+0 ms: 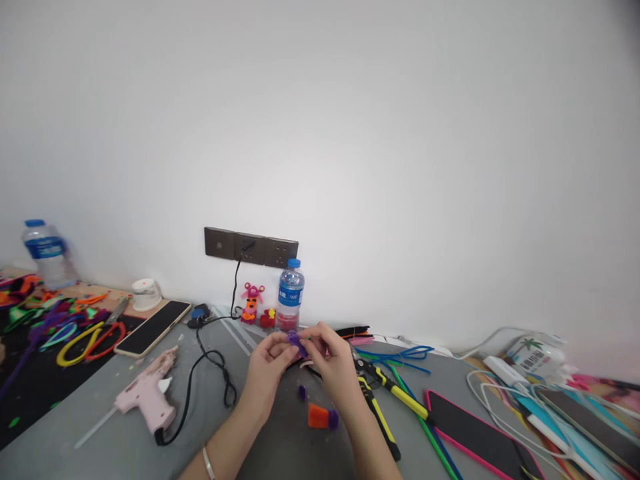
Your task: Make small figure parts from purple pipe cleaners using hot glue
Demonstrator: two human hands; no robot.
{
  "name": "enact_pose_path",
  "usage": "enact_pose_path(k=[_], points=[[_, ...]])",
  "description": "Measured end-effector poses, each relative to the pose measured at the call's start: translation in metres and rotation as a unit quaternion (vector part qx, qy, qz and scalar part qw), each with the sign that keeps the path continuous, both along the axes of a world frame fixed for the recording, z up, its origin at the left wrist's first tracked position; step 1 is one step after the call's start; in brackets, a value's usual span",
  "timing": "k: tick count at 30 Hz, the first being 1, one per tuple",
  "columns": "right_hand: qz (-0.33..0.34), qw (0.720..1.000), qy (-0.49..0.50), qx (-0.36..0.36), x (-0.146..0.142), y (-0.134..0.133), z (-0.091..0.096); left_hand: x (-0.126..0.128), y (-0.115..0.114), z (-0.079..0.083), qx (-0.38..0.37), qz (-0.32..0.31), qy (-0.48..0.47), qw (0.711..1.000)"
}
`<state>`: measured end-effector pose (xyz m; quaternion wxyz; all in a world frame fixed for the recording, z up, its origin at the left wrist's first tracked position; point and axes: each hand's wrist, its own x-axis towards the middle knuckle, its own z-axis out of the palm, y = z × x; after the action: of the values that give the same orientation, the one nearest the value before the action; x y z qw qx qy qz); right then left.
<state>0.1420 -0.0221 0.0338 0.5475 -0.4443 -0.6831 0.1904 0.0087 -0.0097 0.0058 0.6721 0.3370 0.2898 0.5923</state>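
Both hands meet above the middle of the grey table around a small purple fuzzy piece (297,343), which looks like shaped pipe cleaner. My left hand (270,370) pinches its left side between thumb and fingertips. From the right, my right hand (333,363) has its fingers closed on the same piece. Below them on the table lie a small purple disc (302,392) and an orange block (318,416) with a purple end (333,419). Yellow-and-black handled pliers (377,413) lie beside my right forearm, which partly hides them.
A pink glue gun (150,397) lies at left, its black cord running to the wall socket (250,248). A water bottle (291,297) and a pink figure (251,303) stand behind the hands. Phones (154,327), scissors (103,337), coloured stems (407,357) and a pink-edged tablet (480,433) lie around.
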Motion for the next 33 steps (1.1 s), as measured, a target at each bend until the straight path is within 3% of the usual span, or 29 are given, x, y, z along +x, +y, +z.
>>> enact_pose_path(k=[11,19,27,33], points=[[-0.079,0.997,0.004,0.001,-0.019,0.001,-0.011,-0.003,0.003,-0.002,0.041,0.039,0.039,0.998],[-0.095,0.995,0.037,-0.014,-0.025,0.0,-0.016,-0.004,0.005,-0.006,0.071,0.042,0.072,0.994],[-0.055,0.998,0.021,-0.006,-0.029,-0.001,-0.011,-0.006,0.005,-0.003,0.109,0.087,0.116,0.983],[0.036,0.999,0.002,-0.032,-0.017,0.001,-0.007,-0.014,0.012,-0.001,0.113,0.099,0.136,0.979]])
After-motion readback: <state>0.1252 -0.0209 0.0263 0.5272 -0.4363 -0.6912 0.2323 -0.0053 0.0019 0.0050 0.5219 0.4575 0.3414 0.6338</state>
